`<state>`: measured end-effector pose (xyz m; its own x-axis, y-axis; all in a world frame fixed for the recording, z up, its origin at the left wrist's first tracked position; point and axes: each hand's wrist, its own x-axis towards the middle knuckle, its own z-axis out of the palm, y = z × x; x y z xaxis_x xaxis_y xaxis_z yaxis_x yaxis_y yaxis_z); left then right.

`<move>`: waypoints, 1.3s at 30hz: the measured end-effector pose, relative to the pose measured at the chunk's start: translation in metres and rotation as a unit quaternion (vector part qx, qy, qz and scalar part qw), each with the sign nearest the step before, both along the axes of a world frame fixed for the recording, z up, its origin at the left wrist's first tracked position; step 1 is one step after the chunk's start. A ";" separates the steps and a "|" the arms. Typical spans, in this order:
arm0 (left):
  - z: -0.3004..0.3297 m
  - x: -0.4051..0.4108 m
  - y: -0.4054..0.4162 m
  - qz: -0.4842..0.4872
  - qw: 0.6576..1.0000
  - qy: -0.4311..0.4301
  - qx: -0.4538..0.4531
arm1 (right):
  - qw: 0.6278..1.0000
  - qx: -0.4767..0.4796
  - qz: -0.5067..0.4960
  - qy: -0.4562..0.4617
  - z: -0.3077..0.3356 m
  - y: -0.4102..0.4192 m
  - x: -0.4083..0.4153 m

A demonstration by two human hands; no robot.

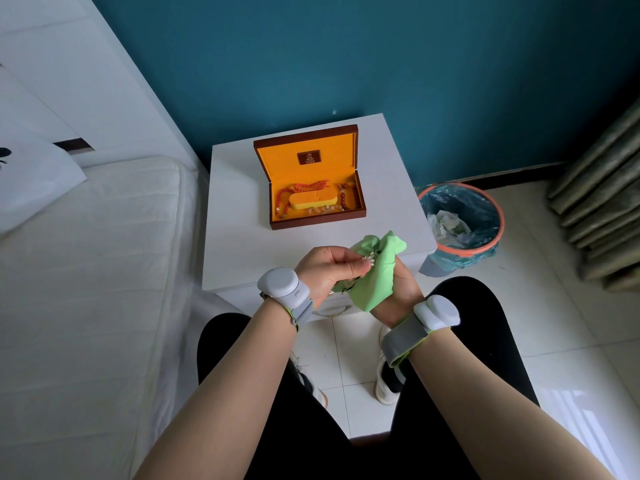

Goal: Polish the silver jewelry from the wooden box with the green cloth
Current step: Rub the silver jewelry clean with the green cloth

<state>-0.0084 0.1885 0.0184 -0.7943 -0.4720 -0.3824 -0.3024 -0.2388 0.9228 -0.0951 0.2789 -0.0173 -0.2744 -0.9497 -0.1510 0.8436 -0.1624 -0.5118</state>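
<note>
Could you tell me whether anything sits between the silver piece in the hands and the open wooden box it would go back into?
Nothing visible does. The silver jewelry is pinched by the left hand against the green cloth gripped by the right hand; only bare white tabletop lies before the open wooden box.

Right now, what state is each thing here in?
Wooden box: lid open, beads inside.
Green cloth: bunched in the right hand.
Silver jewelry: pinched by the left hand, against the cloth.
Waste bin: lined, holding crumpled paper.
</note>
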 end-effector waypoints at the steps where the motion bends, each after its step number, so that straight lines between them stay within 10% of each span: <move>1: 0.000 0.000 0.000 -0.002 1.000 0.000 -0.003 | 1.000 0.000 -0.003 0.001 0.000 0.000 0.001; 39: 0.000 0.003 0.004 0.034 0.993 -0.001 -0.116 | 0.968 0.200 -0.020 0.147 0.006 0.011 -0.008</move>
